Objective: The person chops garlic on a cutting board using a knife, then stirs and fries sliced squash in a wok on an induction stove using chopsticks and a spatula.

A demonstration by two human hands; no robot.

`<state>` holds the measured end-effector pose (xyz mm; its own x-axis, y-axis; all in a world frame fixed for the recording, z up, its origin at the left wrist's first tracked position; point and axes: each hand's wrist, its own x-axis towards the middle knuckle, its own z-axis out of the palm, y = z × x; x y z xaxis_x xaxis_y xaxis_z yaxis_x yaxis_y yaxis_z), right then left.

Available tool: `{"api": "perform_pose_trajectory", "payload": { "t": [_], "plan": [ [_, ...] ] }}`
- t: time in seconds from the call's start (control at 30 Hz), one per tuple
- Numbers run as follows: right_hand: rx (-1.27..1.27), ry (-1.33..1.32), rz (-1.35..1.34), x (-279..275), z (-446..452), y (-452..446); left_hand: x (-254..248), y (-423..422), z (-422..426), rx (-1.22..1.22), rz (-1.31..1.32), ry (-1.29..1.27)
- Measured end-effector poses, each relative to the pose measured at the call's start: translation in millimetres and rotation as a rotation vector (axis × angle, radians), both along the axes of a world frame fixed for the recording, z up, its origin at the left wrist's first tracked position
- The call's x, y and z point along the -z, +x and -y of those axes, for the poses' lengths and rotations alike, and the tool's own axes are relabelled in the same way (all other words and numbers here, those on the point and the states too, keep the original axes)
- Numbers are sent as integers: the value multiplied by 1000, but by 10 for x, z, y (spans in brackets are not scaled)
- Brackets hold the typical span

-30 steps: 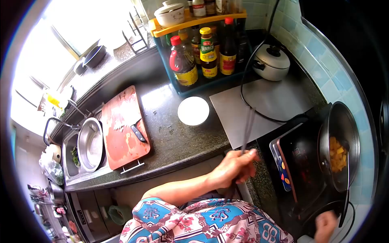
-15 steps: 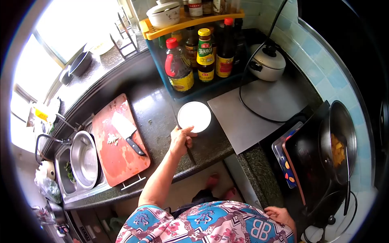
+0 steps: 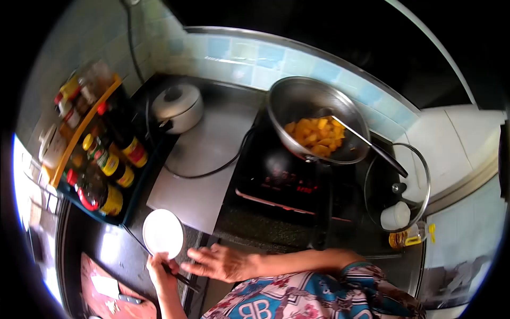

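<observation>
My left hand (image 3: 162,266) is closed on the rim of a small round white bowl (image 3: 163,234) at the counter's edge. A thin dark stick (image 3: 186,282) passes by the same hand; whether it is one stick or a pair I cannot tell. My right hand (image 3: 226,263) reaches across in front of my body, its fingers apart and holding nothing, just right of the bowl. A wok (image 3: 287,133) with orange-yellow chunks (image 3: 316,135) rests on the lit induction cooker (image 3: 281,181). A long-handled utensil (image 3: 361,137) leans in it.
Sauce bottles (image 3: 109,162) stand in a rack at left. Below them, a knife (image 3: 127,299) lies on a red cutting board (image 3: 93,276). A lidded pot (image 3: 183,109) and a trailing black cable (image 3: 212,171) are behind. A glass lid (image 3: 425,159) stands right of the wok.
The view has turned right toward the cooker. My right hand has come from beside my body to near the bowl. My left hand still grips the bowl.
</observation>
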<state>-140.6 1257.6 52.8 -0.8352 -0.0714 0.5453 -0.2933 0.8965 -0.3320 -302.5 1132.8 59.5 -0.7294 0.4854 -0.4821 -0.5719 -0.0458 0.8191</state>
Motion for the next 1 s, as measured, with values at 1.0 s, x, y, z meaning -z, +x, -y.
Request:
{"api": "perform_pose_trajectory", "payload": {
  "t": [1.0],
  "plan": [
    [-9, -668, -424, -639, -291, 1020, -628, 139, -1335, 323, -10, -5]
  ]
}}
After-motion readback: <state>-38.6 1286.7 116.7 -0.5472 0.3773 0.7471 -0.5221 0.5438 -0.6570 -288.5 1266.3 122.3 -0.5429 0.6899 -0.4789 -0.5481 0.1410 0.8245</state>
